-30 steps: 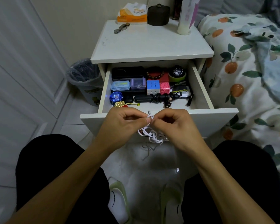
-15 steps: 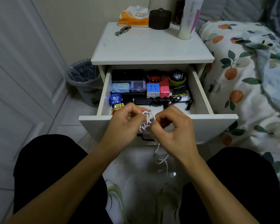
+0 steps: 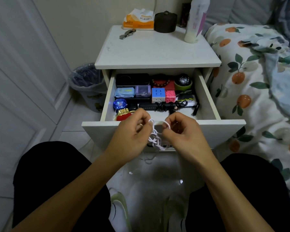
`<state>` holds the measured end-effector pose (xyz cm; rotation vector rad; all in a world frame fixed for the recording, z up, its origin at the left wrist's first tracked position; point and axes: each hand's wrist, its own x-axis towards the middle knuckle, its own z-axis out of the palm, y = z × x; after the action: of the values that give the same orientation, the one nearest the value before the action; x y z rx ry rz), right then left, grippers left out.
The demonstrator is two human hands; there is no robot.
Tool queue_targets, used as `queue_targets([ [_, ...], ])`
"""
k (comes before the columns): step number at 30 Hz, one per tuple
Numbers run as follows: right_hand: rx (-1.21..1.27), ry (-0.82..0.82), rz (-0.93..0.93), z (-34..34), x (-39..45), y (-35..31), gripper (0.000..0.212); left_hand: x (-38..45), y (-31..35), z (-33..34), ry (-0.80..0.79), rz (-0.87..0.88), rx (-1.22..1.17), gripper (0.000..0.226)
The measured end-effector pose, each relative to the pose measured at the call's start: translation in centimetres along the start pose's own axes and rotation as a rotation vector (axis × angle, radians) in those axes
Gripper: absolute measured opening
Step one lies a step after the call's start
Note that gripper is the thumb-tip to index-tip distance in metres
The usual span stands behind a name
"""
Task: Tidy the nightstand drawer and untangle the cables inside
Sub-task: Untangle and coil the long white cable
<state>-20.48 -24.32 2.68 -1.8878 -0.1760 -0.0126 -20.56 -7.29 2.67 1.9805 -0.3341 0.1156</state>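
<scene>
Cable: white cable (image 3: 155, 139), knotted, hangs between both hands before the drawer (image 3: 107, 129) front.
Fingers: left hand (image 3: 132, 136) and right hand (image 3: 182, 134) each pinch a loop at the top.
Technique: probably best to widen loops gently, not yank.
Position: tangle dangles just below fingertips.

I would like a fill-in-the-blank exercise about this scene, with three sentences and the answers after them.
1. Both hands, left and right, pinch a tangled ____ cable.
2. The drawer of the nightstand is ____.
3. In the drawer, the pink cube sits directly to the ____ of the puzzle cube with the blue top.

Missing words: white; open; right
</scene>
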Motion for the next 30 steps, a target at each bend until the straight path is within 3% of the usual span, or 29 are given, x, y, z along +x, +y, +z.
queue_targets([
  [3, -0.033, 0.047, -0.158, -0.1, -0.2, 0.1, 0.008, -0.1, 0.2, 0.1, -0.025, 0.081, 0.097, 0.026],
  [7, 0.17, 0.278, -0.044, -0.2, 0.0, 0.7, 0.013, 0.2, 0.1, 0.4, 0.043, -0.064, 0.013, 0.017],
  [10, -0.076, 0.207, -0.038, -0.4, 0.1, 1.2, 0.012, 0.2, 0.2, 0.4, 0.032, -0.036, 0.059, 0.016],
  [13, -0.463, 0.033, -0.353, -0.8, 0.1, 1.0, 0.009, -0.1, 0.3, 0.4, -0.068, 0.037, 0.144, 0.016],
  [15, -0.538, 0.017, -0.469, -0.5, 0.0, 1.0, 0.012, -0.2, 0.3, 0.4, -0.078, 0.047, 0.166, 0.018],
  [17, -0.445, 0.155, -0.453, -0.4, -0.1, 0.8, 0.009, -0.2, 0.3, 0.3, -0.03, 0.03, 0.143, 0.019],
  [20, -0.166, 0.396, -0.225, -1.3, 0.3, 0.9, 0.009, 0.1, 0.1, -0.2, 0.061, -0.04, 0.086, 0.017],
  [23, -0.377, 0.259, -0.153, -2.1, 0.5, 1.3, 0.011, 0.2, 0.1, -0.3, 0.039, -0.033, 0.102, 0.017],
  [27, -0.616, -0.038, -0.442, -0.3, -0.1, 0.6, 0.02, -0.1, 0.4, 0.2, -0.03, 0.034, 0.175, 0.018],
  [30, -0.569, 0.107, -0.453, -0.2, 0.0, 0.4, 0.022, -0.2, 0.2, -0.1, -0.012, 0.037, 0.165, 0.022],
])
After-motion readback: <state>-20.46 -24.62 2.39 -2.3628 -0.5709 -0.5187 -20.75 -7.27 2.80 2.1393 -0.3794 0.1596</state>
